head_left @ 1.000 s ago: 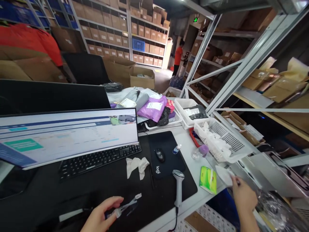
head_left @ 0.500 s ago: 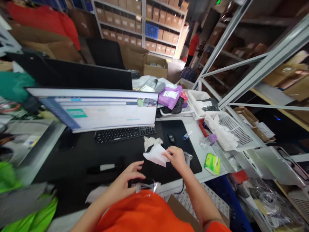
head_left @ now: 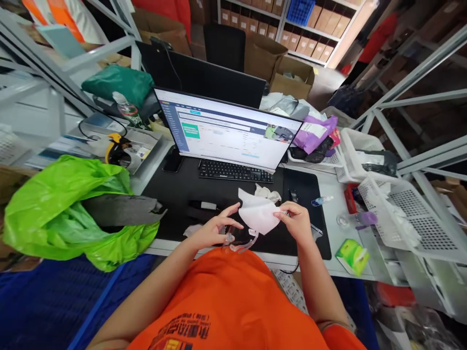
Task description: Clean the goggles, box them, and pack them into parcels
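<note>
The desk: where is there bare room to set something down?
One bare patch lies between the phone-like slab, the keyboard and the white-marked dark item; another, on the mouse pad, beyond the mouse. It is crowded around the left hand, right hand, white sheet and crumpled scrap.

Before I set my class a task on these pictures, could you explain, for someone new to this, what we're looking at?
There's no machine: these are a person's bare hands, seen from one head-worn camera looking forward and down. The right hand pinches a thin white sheet. The left hand is at a clear, thin item, its grip partly hidden. On the desk are a monitor, a keyboard and a green packet.
</note>
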A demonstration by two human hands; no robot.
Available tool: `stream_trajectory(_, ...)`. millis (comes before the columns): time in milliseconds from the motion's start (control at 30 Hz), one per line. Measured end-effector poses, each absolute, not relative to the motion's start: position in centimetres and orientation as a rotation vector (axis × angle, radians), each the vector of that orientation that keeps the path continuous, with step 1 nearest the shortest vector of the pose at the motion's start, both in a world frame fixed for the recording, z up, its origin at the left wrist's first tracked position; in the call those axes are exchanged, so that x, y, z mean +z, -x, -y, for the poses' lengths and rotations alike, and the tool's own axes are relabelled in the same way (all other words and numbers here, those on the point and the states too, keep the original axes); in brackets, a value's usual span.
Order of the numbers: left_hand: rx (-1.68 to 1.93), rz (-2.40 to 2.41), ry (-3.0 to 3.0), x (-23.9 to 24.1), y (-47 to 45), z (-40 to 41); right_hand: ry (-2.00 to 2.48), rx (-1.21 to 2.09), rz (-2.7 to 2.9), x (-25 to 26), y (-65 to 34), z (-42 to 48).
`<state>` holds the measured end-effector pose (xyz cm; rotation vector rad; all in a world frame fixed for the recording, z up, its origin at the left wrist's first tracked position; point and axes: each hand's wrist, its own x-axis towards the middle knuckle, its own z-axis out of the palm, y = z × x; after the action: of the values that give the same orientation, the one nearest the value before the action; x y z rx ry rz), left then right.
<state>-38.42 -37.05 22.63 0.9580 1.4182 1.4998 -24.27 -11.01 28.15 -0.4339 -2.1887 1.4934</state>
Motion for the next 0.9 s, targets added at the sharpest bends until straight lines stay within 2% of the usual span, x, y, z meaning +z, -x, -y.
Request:
stream_trajectory(200, 1.549, -1.172, -0.782, 22.1, 37.6, 36.0, 0.767, 1.529, 2.065, 26.2, 23.2, 10.6)
stream_trajectory(367, 1.511, -1.024, -0.730, 22.7, 36.4, 33.5, 0.875, 1.493, 2.078, 25.5, 22.1, 11.2)
stream_trajectory(567, 1.489, -1.023, -0.771, 21.4, 35.2, 29.9, 0.950, 1.613, 2.055, 24.1, 20.5, 11.4)
stream_trajectory(700, 1.399, -1.099, -0.855, 21.6, 36.0, 28.8, 0.894, 1.618, 2.061, 22.8, 18.6, 10.4)
stream_trajectory(900, 1.073, -1.052, -1.040, 23.3, 37.6, 25.7, 0.633, 1.699, 2.162, 21.9, 17.7, 8.4)
